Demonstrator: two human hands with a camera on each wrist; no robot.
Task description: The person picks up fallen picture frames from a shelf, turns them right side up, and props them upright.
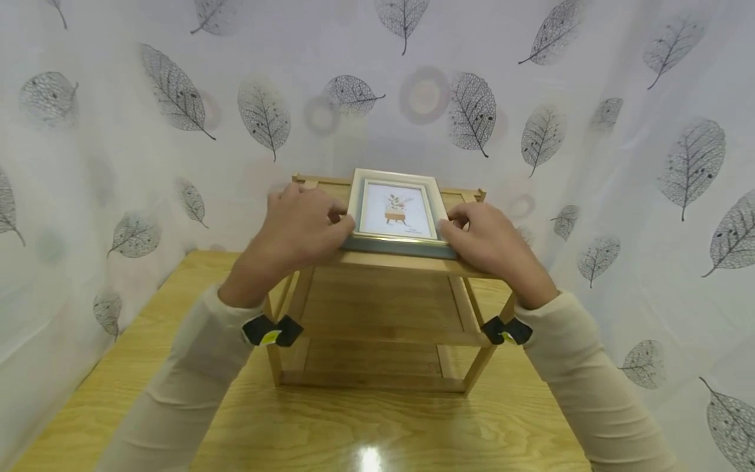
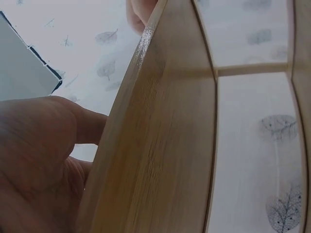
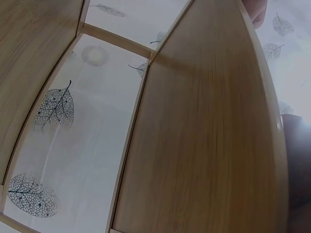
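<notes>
A picture frame (image 1: 398, 244), pale with a grey-green inner border and a potted-plant print, lies face up at the top shelf (image 1: 360, 259) of a small wooden rack. At its left edge, my left hand (image 1: 303, 226) grips it between thumb and fingers. The right hand (image 1: 486, 236) holds the opposite edge the same way. From the left wrist view, the left hand (image 2: 43, 160) appears beside the shelf board (image 2: 150, 126). Only a dark part of the right hand (image 3: 299, 165) shows past the board (image 3: 204, 121) in the right wrist view; its fingertips are hidden there.
Beneath the top, the rack has a middle shelf (image 1: 383, 301) and a lower shelf (image 1: 371, 359). It stands on a wood-grain table (image 1: 330, 432). A leaf-patterned curtain (image 1: 366, 144) hangs close behind and along both sides.
</notes>
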